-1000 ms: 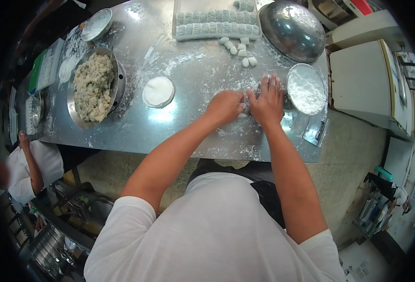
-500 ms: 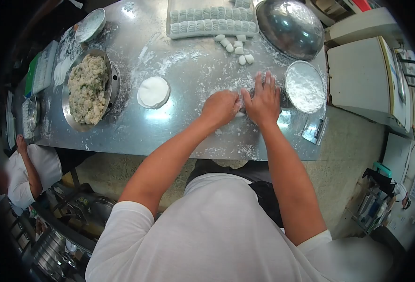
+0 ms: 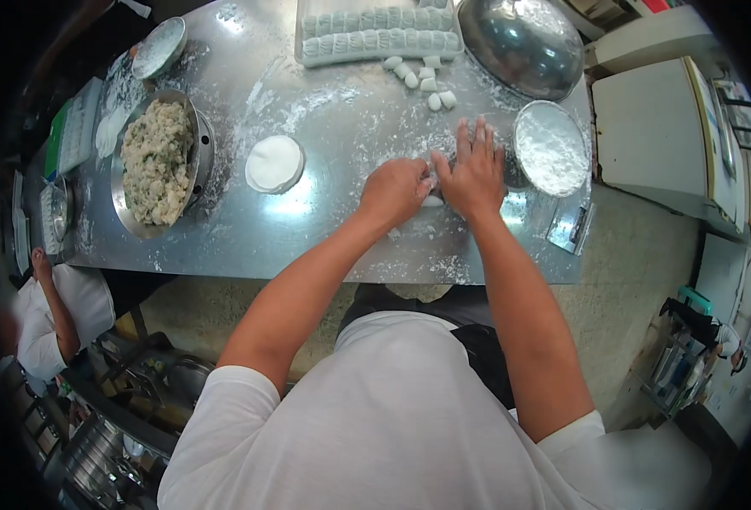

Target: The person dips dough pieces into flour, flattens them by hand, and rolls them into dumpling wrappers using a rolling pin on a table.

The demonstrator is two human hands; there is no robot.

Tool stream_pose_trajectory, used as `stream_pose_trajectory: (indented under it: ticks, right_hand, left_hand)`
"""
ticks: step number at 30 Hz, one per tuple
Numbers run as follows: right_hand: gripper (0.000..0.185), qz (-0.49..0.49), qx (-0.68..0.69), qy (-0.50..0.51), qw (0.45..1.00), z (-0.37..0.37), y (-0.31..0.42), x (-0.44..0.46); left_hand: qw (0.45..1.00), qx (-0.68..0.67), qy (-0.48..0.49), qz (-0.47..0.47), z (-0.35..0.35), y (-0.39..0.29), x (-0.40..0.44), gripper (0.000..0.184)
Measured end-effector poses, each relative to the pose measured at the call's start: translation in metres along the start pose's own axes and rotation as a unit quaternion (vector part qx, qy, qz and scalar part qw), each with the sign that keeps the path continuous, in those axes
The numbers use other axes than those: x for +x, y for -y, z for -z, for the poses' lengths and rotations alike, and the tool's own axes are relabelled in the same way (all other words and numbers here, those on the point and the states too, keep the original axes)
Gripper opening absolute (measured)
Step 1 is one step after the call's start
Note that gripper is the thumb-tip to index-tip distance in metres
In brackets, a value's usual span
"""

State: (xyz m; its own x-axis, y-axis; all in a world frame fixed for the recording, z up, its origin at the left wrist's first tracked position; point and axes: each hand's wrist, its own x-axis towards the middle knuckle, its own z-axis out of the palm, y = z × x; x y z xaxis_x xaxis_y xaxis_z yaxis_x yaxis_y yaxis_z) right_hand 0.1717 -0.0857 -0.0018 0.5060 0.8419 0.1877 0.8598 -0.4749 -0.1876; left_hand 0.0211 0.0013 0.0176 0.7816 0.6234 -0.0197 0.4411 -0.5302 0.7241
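Note:
Over the floured metal table, my left hand [image 3: 396, 189] is closed, its fingertips curled at the edge of a white piece of dough [image 3: 432, 201]. Most of that dough is hidden by the hands. Beside it on the right, my right hand [image 3: 475, 174] lies palm down with its fingers stretched forward. What is under the right palm cannot be made out. Several small dough lumps [image 3: 427, 84] lie beyond the hands. To the left rests a stack of round dough wrappers [image 3: 274, 164].
A bowl of flour [image 3: 552, 149] is right of my right hand, with an upturned metal bowl [image 3: 524, 47] behind. A tray of dumplings [image 3: 381, 44] stands at the back. Left sits a metal bowl of filling [image 3: 156, 166]. Another person [image 3: 65, 314] is at far left.
The view has shifted slightly. Both hands stay together over the dough at nearly the same spot, my left hand curled and my right hand flat.

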Motion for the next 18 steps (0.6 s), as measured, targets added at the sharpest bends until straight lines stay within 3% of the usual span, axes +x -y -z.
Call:
stream_pose_trajectory:
  ticks: [2, 3, 5, 9, 11, 14, 18]
  right_hand:
    - [0.077, 0.024, 0.011, 0.034, 0.999, 0.006, -0.009, -0.043]
    - [0.077, 0.04, 0.009, 0.065, 0.997, 0.01, -0.014, -0.073]
    - [0.077, 0.045, 0.038, 0.083, 0.995, 0.026, -0.019, -0.129]
    - [0.08, 0.033, -0.012, 0.107, 0.994, 0.021, -0.008, -0.083]
    - [0.079, -0.003, -0.019, 0.085, 0.996, 0.012, 0.003, -0.028]
    - [0.077, -0.025, -0.013, 0.056, 0.998, -0.001, 0.003, 0.009]
    - [0.077, 0.005, 0.011, 0.066, 0.998, 0.01, -0.006, -0.073]
  left_hand:
    - [0.993, 0.055, 0.099, 0.016, 0.004, -0.003, 0.001, 0.02]
    - [0.994, 0.053, 0.094, 0.019, 0.006, -0.002, -0.002, 0.02]
    - [0.99, -0.04, 0.122, 0.05, 0.009, 0.004, -0.014, 0.021]
    - [0.979, -0.114, 0.148, 0.079, 0.006, 0.008, -0.031, 0.022]
    - [0.995, -0.031, 0.085, 0.052, 0.003, 0.004, -0.024, 0.023]
    - [0.999, -0.021, 0.039, 0.011, -0.001, 0.002, -0.003, 0.023]
    - [0.994, 0.036, 0.101, -0.006, 0.003, 0.001, -0.003, 0.022]
